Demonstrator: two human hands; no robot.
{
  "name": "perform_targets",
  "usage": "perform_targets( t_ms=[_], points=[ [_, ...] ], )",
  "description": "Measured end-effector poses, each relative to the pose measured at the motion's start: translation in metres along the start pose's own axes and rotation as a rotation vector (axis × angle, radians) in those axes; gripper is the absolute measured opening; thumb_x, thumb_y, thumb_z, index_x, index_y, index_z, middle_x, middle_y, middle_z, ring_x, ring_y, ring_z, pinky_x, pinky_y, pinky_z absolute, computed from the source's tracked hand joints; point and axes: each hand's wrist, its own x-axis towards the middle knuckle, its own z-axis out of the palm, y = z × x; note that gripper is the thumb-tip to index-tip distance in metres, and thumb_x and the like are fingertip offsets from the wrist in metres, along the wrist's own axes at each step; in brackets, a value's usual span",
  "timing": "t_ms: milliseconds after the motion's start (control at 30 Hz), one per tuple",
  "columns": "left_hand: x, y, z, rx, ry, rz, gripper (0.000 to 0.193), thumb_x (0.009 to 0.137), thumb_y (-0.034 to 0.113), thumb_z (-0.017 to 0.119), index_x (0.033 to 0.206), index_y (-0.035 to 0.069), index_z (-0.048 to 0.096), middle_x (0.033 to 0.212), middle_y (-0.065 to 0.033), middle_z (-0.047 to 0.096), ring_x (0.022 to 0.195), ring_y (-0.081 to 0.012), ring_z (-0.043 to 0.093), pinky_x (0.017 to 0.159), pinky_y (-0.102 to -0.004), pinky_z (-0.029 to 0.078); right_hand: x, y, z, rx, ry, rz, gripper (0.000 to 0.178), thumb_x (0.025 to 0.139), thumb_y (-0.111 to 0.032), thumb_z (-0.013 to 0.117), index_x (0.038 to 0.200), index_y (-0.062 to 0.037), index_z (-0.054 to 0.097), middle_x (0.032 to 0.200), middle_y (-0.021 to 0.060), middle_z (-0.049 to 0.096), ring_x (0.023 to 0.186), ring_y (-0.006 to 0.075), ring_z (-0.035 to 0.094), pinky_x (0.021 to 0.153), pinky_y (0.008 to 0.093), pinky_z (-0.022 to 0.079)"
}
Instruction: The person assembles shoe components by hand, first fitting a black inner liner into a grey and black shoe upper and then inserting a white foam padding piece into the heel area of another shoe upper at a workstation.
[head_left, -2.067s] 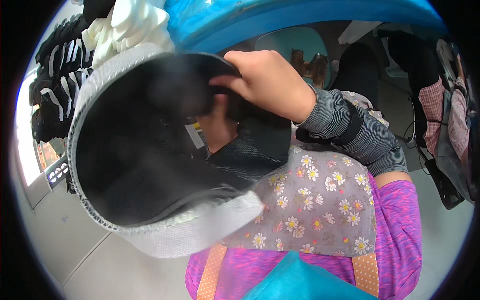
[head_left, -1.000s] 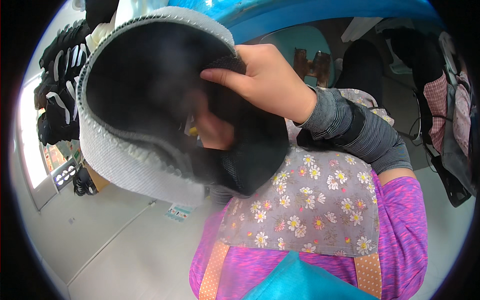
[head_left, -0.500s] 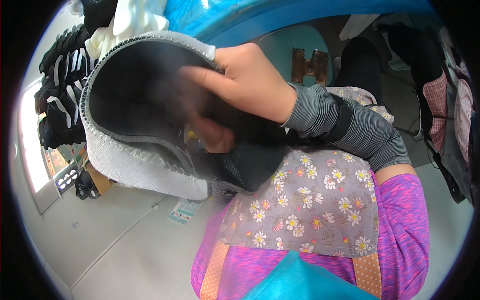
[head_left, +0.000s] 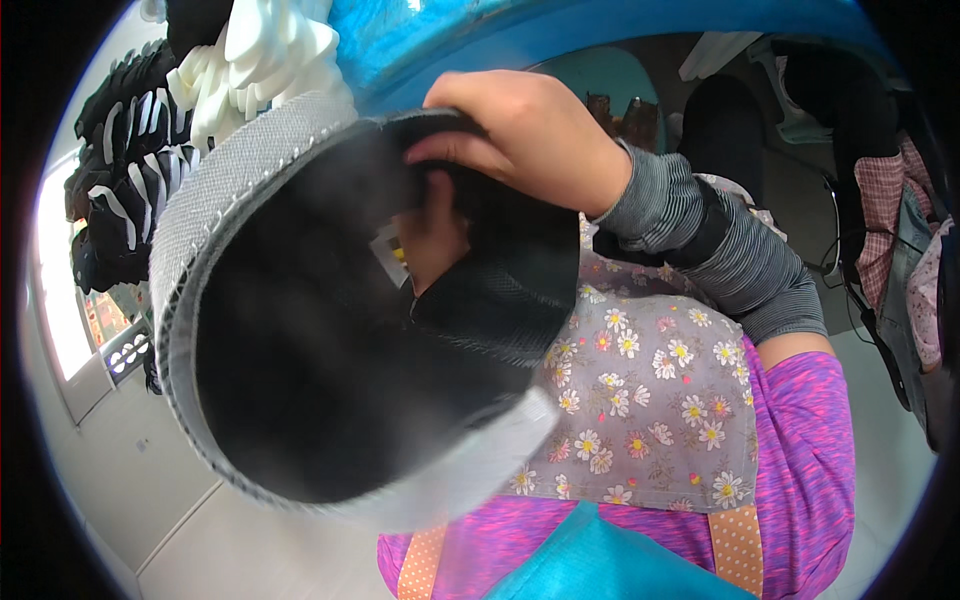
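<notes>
Gripping the black mesh shoe upper with a grey woven rim (head_left: 330, 380), my right hand (head_left: 530, 140) curls over its top edge, fingers (head_left: 450, 150) closed on the dark fabric. My left hand (head_left: 432, 240) sits inside the opening, mostly hidden, so I cannot tell how its fingers lie. I hold the piece up close before my chest, over my grey flowered apron (head_left: 650, 400). Behind it, to my left, hang stacked white foam soles (head_left: 250, 70) and black shoe uppers with white stripes (head_left: 120, 190).

The black shoe upper (head_left: 330, 340) has tilted back down, its grey-edged opening nearer the camera again.
</notes>
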Motion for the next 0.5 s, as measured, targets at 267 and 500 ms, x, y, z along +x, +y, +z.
perform_targets(
  t_ms=[267,500],
  points=[
    [0.009,0.010,0.008,-0.295,0.347,0.183,0.079,0.095,0.065,0.037,0.133,-0.004,0.045,0.129,-0.0186,0.054,0.112,-0.0283,0.059,0.096,-0.0418,0.048,-0.030,-0.009,0.000,0.129,-0.356,0.396,0.072,0.068,-0.046,0.082,0.106,0.0045,0.049,0.087,0.0277,0.063,0.083,0.0421,0.064,0.070,0.0419,0.052],
    [0.007,0.025,-0.011,-0.492,0.301,-0.076,0.070,0.091,0.062,0.052,0.135,0.007,0.048,0.132,-0.0082,0.054,0.121,-0.0294,0.051,0.105,-0.0446,0.039,-0.040,-0.002,-0.010,-0.065,-0.491,0.180,0.054,0.082,-0.038,0.071,0.109,-0.0021,0.041,0.069,0.0181,0.062,0.065,0.0384,0.064,0.060,0.0435,0.052]
  ],
)
